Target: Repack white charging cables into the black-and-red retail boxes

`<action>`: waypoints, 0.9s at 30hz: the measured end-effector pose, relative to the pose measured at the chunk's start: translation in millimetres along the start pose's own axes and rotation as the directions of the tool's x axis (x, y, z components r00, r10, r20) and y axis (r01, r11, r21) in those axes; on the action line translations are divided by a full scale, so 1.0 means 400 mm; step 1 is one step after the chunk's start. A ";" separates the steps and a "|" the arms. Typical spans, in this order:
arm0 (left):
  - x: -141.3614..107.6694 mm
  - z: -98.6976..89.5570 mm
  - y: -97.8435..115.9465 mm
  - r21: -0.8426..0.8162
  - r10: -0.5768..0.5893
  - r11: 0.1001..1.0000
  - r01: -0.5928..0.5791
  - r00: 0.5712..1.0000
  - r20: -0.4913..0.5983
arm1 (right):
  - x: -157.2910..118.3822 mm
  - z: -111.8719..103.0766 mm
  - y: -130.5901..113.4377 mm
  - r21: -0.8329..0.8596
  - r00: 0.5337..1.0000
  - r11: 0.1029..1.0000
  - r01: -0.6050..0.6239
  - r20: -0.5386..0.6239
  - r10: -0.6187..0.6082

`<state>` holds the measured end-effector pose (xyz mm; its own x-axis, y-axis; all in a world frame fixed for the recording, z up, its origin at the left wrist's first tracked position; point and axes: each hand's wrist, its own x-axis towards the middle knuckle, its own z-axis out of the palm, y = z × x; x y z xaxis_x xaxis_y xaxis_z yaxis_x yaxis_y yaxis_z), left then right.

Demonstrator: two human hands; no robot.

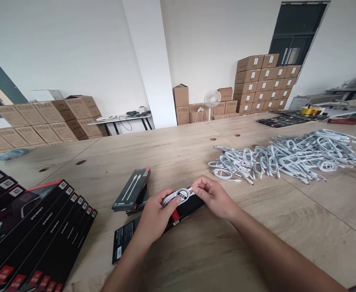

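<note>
A coiled white cable with a round black-and-white label is held up between both hands. My left hand is closed on the coil, thumb on top beside the label. My right hand pinches the cable's end near its connector. Under the hands lies a black and red box, partly covered by them. Left of my left hand, a black cable box printed with two white connectors rests on another box. A further dark box lies partly behind my left forearm.
Many coiled white cables are heaped on the right of the wooden table. Stacked black boxes stand at the left. Flat black packages lie at the far right. Cardboard cartons and a white fan stand behind.
</note>
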<state>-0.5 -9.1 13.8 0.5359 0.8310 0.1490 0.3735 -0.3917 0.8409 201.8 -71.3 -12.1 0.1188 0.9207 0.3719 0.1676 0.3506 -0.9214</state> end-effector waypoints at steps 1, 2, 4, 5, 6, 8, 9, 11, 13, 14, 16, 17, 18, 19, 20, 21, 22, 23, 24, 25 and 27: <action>0.000 0.001 0.000 -0.029 -0.005 1.000 0.005 1.000 0.011 | -0.003 0.007 -0.001 0.019 1.000 1.000 -0.005 0.011 0.005; -0.001 0.000 0.000 -0.052 -0.012 0.999 0.013 1.000 0.018 | -0.005 0.013 -0.001 0.034 1.000 0.999 -0.009 0.018 0.008; -0.002 -0.002 -0.001 -0.077 -0.026 0.997 0.030 0.999 0.043 | -0.009 0.022 0.000 0.039 1.000 0.999 -0.010 0.024 0.009; -0.003 -0.003 -0.001 -0.072 -0.034 0.997 0.039 0.997 0.070 | -0.011 0.025 0.000 0.021 1.000 1.000 -0.002 0.023 0.002; -0.003 -0.005 -0.001 -0.057 -0.041 0.997 0.047 0.994 0.098 | -0.012 0.028 0.001 -0.009 1.000 1.000 0.010 0.021 -0.010; -0.004 -0.007 -0.001 -0.017 -0.047 0.999 0.049 0.990 0.135 | -0.014 0.032 0.001 -0.076 0.999 0.997 0.030 0.019 -0.029; -0.003 -0.008 -0.001 -0.004 -0.043 0.999 0.044 0.989 0.142 | -0.014 0.034 0.001 -0.106 0.999 0.994 0.034 0.019 -0.032; -0.003 -0.005 -0.002 0.008 -0.038 0.999 0.037 0.990 0.136 | -0.015 0.036 0.002 -0.168 0.998 0.984 0.061 -0.017 -0.065; -0.004 0.000 -0.003 -0.003 -0.056 0.998 0.057 0.991 0.123 | -0.017 0.037 0.005 -0.281 0.983 0.947 0.157 -0.046 -0.176; -0.005 0.003 -0.004 -0.021 -0.075 0.997 0.078 0.990 0.121 | -0.017 0.037 0.006 -0.355 0.967 0.907 0.226 -0.033 -0.253; -0.007 0.009 -0.002 -0.066 -0.116 0.990 0.126 0.984 0.138 | -0.017 0.038 0.010 -0.490 0.924 0.796 0.355 0.055 -0.378; -0.008 0.010 0.000 -0.088 -0.125 0.986 0.139 0.980 0.155 | -0.017 0.038 0.012 -0.538 0.907 0.745 0.395 0.100 -0.409; -0.009 0.011 0.002 -0.106 -0.122 0.984 0.142 0.977 0.175 | -0.017 0.040 0.012 -0.574 0.894 0.705 0.417 0.118 -0.432; -0.009 0.011 0.004 -0.120 -0.110 0.984 0.135 0.975 0.196 | -0.016 0.041 0.011 -0.600 0.883 0.677 0.426 0.114 -0.454; -0.009 0.010 0.006 -0.138 -0.094 0.982 0.126 0.972 0.215 | -0.016 0.043 0.009 -0.618 0.873 0.660 0.427 0.092 -0.479; -0.008 0.009 0.008 -0.164 -0.083 0.979 0.124 0.969 0.232 | -0.016 0.044 0.006 -0.625 0.861 0.652 0.429 0.063 -0.505; -0.007 0.006 0.008 -0.197 -0.080 0.972 0.131 0.966 0.245 | -0.016 0.045 0.002 -0.623 0.848 0.653 0.431 0.032 -0.529; -0.005 0.004 0.008 -0.231 -0.087 0.962 0.147 0.965 0.248 | -0.015 0.045 -0.001 -0.612 0.840 0.665 0.428 -0.002 -0.543; -0.003 0.000 0.007 -0.262 -0.101 0.951 0.164 0.966 0.237 | -0.015 0.044 -0.004 -0.596 0.840 0.689 0.413 -0.044 -0.540; -0.001 -0.003 0.006 -0.284 -0.120 0.942 0.177 0.971 0.208 | -0.013 0.042 -0.003 -0.574 0.851 0.727 0.377 -0.094 -0.516; 0.004 -0.010 0.002 -0.282 -0.170 0.940 0.193 0.980 0.102 | -0.008 0.035 0.007 -0.521 0.902 0.819 0.241 -0.191 -0.387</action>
<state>-2.4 -6.4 16.9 0.5392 0.8407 -0.0504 0.2408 -0.0965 0.9658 188.1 -71.0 -17.4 0.2296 0.6619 0.7136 0.6754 0.4196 -0.6064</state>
